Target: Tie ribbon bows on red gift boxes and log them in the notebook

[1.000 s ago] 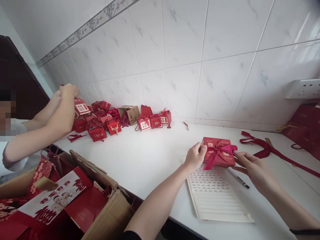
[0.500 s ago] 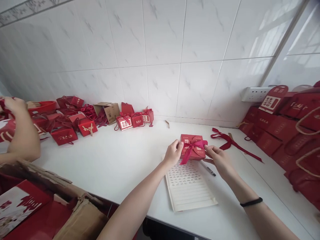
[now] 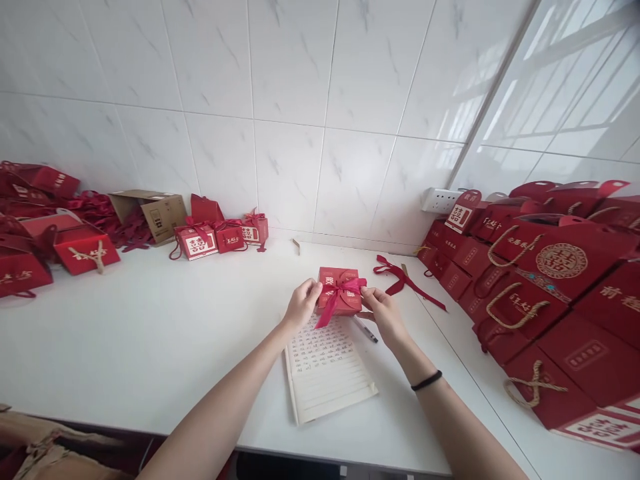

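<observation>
A small red gift box (image 3: 345, 308) with gold print is held between my two hands above the top of a notebook. Around it runs a crimson ribbon (image 3: 330, 310) tied in a bow. My left hand (image 3: 302, 303) grips the box's left side, thumb on top. At the right side, my right hand (image 3: 384, 312) pinches the ribbon's loop end and box edge between thumb and fingers. Beneath lies the handwritten notebook (image 3: 333, 393), its upper part covered by the box. A pen (image 3: 366, 330) rests at the notebook's right edge, beside my right hand.
Loose red ribbon (image 3: 410, 283) lies right of my hands. Stacked red gift boxes (image 3: 530, 300) line the right wall below a power strip (image 3: 440, 200). Small tied boxes (image 3: 233, 235), an open cardboard box (image 3: 165, 217) and more red boxes (image 3: 85, 252) stand left. Torn cardboard (image 3: 60, 453) is lower left.
The view has swung right, so more stacked boxes show and the other person's arm at the left is out of frame. My hands keep the same hold on the gift box.
</observation>
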Demonstrator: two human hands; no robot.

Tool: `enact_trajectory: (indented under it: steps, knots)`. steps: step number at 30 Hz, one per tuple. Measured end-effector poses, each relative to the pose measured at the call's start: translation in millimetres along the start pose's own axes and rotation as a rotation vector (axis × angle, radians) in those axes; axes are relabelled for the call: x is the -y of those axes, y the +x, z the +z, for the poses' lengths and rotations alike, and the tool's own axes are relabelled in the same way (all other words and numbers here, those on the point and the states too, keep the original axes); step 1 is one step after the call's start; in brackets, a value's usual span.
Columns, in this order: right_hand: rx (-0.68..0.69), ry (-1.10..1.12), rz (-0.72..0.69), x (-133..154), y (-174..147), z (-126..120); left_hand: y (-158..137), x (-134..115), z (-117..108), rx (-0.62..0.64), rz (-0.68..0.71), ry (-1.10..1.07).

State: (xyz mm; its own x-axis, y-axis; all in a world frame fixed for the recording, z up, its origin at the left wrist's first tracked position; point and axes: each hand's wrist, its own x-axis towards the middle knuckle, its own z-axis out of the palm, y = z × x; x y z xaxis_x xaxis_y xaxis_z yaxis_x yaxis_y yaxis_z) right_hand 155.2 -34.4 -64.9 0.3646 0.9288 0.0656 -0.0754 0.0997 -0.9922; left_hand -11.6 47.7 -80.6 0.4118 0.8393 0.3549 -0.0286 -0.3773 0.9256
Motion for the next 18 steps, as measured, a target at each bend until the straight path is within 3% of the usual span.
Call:
enact_trajectory:
  steps: [14, 18]
  knots:
    - [0.036, 0.076, 0.039, -3.4, 4.7, -3.5, 6.0, 0.1, -3.5, 0.113, -0.055, -0.209]
    - [0.03, 0.036, 0.023, 0.0, 1.7, -5.0, 5.6, -3.0, -5.1, 0.078, -0.04, -0.181]
